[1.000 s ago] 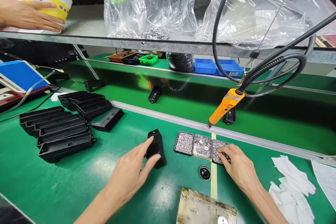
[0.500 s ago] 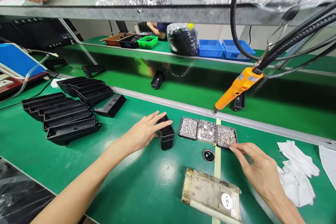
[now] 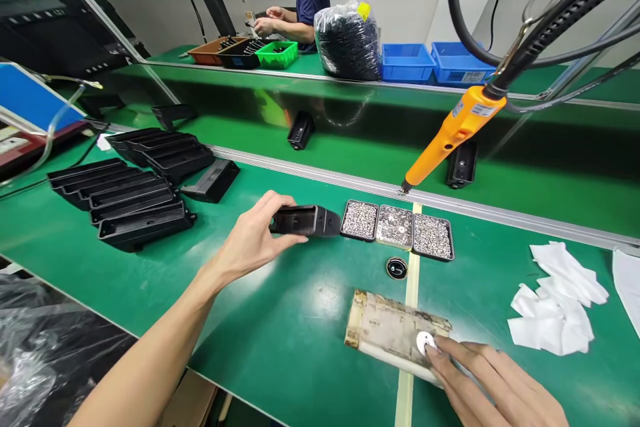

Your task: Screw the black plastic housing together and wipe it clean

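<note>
My left hand [image 3: 255,230] grips a black plastic housing [image 3: 305,220] between thumb and fingers, its open side facing me, left of the small trays. My right hand [image 3: 487,373] has its fingertips pinched at a white disc [image 3: 425,343] on a worn, taped block [image 3: 390,330]; any small part between the fingertips is hidden. Behind the block lie a small round black dish [image 3: 397,268] and three square trays of small metal parts: a left one [image 3: 360,220], a middle one [image 3: 395,226] and a right one [image 3: 433,237].
An orange electric screwdriver [image 3: 450,137] hangs above the metal rail. Black housings [image 3: 143,217] are lined up at the left. White cloths [image 3: 557,307] lie at the right. Blue bins [image 3: 407,63] stand on the back shelf, and another person's hands [image 3: 267,23] show beyond it.
My left hand has taken hold of the black housing and turned it sideways. My right hand has moved from the right tray down to the white disc. The view has tilted downward.
</note>
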Tool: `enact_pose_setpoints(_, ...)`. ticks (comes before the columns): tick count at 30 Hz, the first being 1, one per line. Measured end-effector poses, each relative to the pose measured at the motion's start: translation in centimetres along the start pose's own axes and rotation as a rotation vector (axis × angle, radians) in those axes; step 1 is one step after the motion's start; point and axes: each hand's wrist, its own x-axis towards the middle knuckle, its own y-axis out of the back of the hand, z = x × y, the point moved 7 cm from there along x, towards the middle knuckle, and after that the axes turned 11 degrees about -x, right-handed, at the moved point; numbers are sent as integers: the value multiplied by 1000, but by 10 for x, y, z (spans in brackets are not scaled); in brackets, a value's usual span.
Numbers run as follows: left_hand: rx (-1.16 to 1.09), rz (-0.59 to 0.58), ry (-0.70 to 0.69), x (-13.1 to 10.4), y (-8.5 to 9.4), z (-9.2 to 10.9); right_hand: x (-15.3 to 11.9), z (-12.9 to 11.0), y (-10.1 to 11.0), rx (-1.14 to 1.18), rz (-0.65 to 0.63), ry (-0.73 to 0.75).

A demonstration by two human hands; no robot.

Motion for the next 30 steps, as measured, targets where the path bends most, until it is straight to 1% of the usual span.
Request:
enact_pose_setpoints(2,-217,135,108,-6,-3,5,1,-3,-1,-107,-24,46)
enact_pose_setpoints(3,-351,176,170,-9,-8,7,1,-4,-2,-146,-42,47)
enact_pose_setpoints(5,-621,216,269,-13,-25,15,0,-5,-4,-177,-67,36)
enact_pose_setpoints(8,-878,274,308,-16,-50,35,-3,-11,-5,-151,-63,51)
enact_pose_setpoints(11,-1007,300,303,-19,-74,51,-3,-12,-3,-80,-43,14)
enact_pose_setpoints(14,-1029,293,303,-24,-94,57,-4,-9,-3,29,-28,-45)
enact_pose_setpoints(17,-994,299,293,-27,-103,53,-9,-6,-5,149,1,-99)
enact_pose_setpoints(20,-984,342,289,-30,-104,43,-19,-4,-9,235,31,-130)
enact_pose_setpoints(24,-954,397,284,-33,-99,34,-25,-3,-13,274,36,-141)
enact_pose_setpoints(30,-929,381,294,-35,-101,34,-23,-3,-17,237,7,-131)
